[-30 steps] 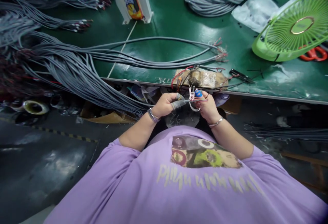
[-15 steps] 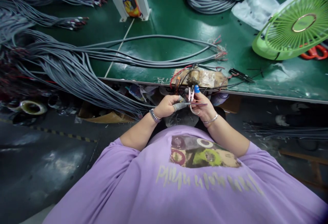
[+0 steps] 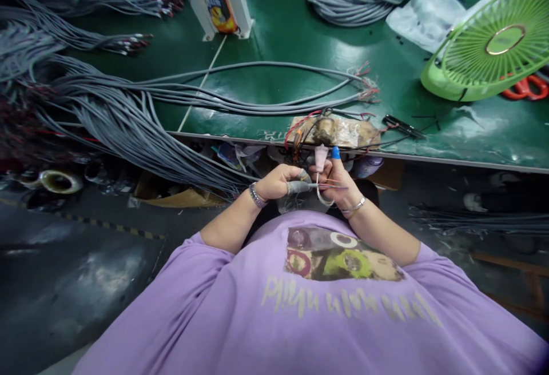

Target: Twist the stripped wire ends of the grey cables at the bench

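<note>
My left hand (image 3: 277,183), a watch at its wrist and grey wrapping on its fingers, is closed around the end of a grey cable (image 3: 300,187). Thin red and purple wires (image 3: 335,185) fan out from that end across my right hand (image 3: 346,190). A small pale pink piece (image 3: 319,159) stands up at the right fingers; its kind is unclear. Below it a white strand (image 3: 324,201) curves down. The right thumb wears a blue cover (image 3: 335,152) and points up, apart from the pink piece. The other right fingers are curled and partly hidden.
A stained wooden block (image 3: 355,132) with leads lies at the edge of the green bench (image 3: 274,26). Grey cable bundles (image 3: 115,118) hang over the edge at left. A black tool (image 3: 403,126), a green fan (image 3: 493,43) and red-handled scissors (image 3: 529,87) are at right.
The pink piece has turned and now shows a broader side. My right thumb has moved slightly right, away from it. Both hands sit a little lower in view; the wires are more spread.
</note>
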